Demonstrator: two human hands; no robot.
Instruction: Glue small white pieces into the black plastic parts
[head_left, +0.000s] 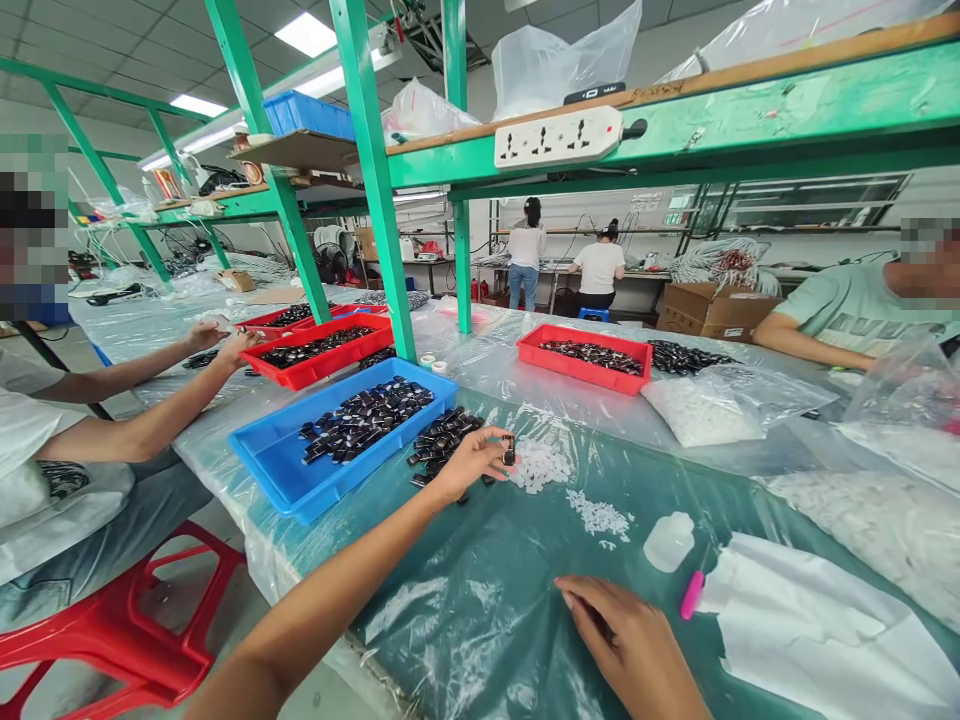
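My left hand (474, 462) is raised just above the table, thumb and fingers pinched on a small black rectangular part (509, 450). Below and behind that hand lies a loose heap of similar black parts (442, 440). Small white pieces (541, 465) are piled right beside it, and a second scatter of tinier white pieces (598, 514) lies nearer to me. My right hand (630, 640) rests on the green plastic-covered tabletop (480, 600), fingers stretched out to the left with the thumb alongside. I see nothing held in it. Its palm is hidden.
A blue tray (300, 505) of black parts stands left, with red trays (585, 378) farther back. On the right are a translucent bottle (670, 541), a pink-handled tool (692, 595), white sheeting (825, 640) and bags (705, 410). Green shelf posts (375, 180) rise ahead. Co-workers sit at both sides.
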